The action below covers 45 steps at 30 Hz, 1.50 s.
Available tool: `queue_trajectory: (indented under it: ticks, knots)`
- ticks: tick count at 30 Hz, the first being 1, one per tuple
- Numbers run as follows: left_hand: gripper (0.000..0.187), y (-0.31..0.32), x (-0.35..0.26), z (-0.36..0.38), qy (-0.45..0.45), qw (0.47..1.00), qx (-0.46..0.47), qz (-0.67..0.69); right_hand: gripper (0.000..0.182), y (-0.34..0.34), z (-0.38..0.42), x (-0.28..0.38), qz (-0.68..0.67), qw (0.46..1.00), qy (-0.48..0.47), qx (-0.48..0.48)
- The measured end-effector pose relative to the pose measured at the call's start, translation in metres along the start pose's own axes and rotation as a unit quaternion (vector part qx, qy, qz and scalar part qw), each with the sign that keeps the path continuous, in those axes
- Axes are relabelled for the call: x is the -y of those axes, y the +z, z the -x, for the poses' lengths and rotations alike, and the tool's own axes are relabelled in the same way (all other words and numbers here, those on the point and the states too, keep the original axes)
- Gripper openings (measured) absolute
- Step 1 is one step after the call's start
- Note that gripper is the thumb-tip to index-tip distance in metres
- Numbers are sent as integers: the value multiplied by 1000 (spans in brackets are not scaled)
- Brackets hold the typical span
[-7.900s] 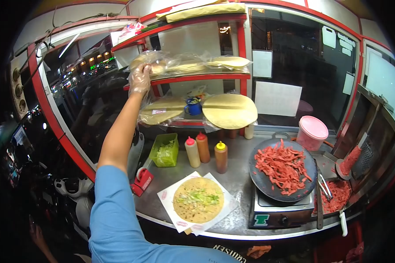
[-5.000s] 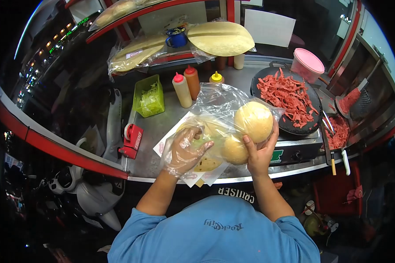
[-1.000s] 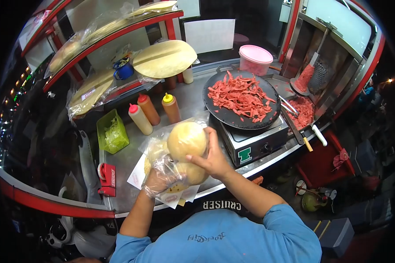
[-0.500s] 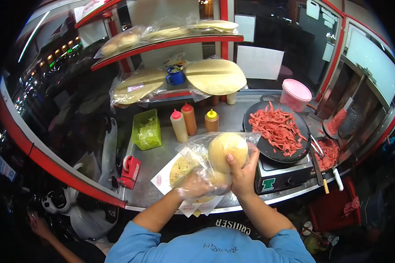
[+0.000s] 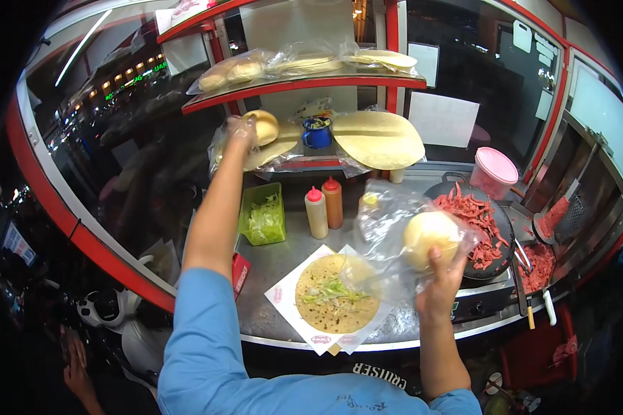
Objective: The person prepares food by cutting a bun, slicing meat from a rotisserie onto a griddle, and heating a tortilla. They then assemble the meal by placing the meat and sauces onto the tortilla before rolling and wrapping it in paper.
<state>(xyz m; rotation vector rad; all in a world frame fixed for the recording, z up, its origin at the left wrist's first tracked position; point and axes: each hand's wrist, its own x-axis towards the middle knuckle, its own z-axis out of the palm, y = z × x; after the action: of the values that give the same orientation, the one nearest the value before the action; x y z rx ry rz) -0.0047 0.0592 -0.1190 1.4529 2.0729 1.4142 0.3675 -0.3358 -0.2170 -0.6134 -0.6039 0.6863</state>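
My left hand (image 5: 241, 133) is stretched up to the lower shelf on the left, its fingers closed on a round bun (image 5: 264, 127) above the large flatbreads (image 5: 280, 153). In front of the hot plate, my right hand (image 5: 441, 285) grips a clear plastic bag (image 5: 382, 238) with another bun (image 5: 430, 238) inside. Below and left of the bag lies a flat tortilla (image 5: 318, 311) topped with shredded lettuce (image 5: 332, 293), on white paper sheets (image 5: 284, 294). The bag partly covers the tortilla's right side.
A green tub of lettuce (image 5: 263, 214) and two red-capped squeeze bottles (image 5: 317, 214) stand behind the paper. Red meat strips (image 5: 484, 221) lie on the black hot plate (image 5: 495, 273) at right. A blue mug (image 5: 317, 133) stands between flatbreads; a pink-lidded bucket (image 5: 495, 169) stands behind the plate.
My left hand has come out of the bag with a bun and moved up-left to the shelf. My right hand has shifted right with the bag, uncovering the lettuce-topped tortilla.
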Motion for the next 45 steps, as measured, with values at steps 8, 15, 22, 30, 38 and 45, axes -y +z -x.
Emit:
queue_trajectory:
  ticks: [8,15,22,30,38,45]
  knots:
    - [37,-20,-28,239,138,791,434,408,63,-23,36,-29,222,972,8,71]
    - [74,6,35,463,-120,661,490,556,60,-58,54,-19,366,887,74,273]
    - [63,-4,23,491,-16,811,273,517,54,-35,-13,-4,85,985,91,119]
    - [78,-35,21,408,-66,684,583,433,44,-32,26,-33,377,857,35,350]
    - [61,-107,-81,199,46,714,463,524,85,41,7,4,72,956,5,285]
    - [59,-126,-168,-128,58,950,143,272,31,-16,63,1,246,899,50,359]
